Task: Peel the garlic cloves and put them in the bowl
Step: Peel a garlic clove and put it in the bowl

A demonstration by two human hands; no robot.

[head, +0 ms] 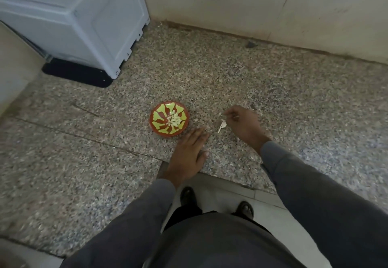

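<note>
Surface (210,74): speckled granite slab in grey, pink and black, polished, with a straight front edge that we look down over.

Bowl (169,119): round and shallow, with a red-brown glaze and yellow-green lobed shapes radiating from the centre. It stands on the surface just ahead of our left hand.

Garlic cloves (174,119): a small heap of pale, smooth, peeled pieces lying in the middle of the bowl.

Left hand (186,154): laid palm down on the granite, fingers straight and together, holding nothing. Its fingertips lie just beside the bowl's near rim; we cannot tell whether they touch it.

Right hand (241,122): well to the right of the bowl, fingers curled inward. They pinch a thin, white, papery strip of garlic skin (222,125) that hangs toward the surface.

Sleeves (315,194): grey smooth cloth on both our forearms.

Appliance (79,20): a pale blue-white boxy unit with flat panels, on a black base, at the surface's far left corner.

Wall (273,5): matt cream, meeting the granite along the back.
</note>
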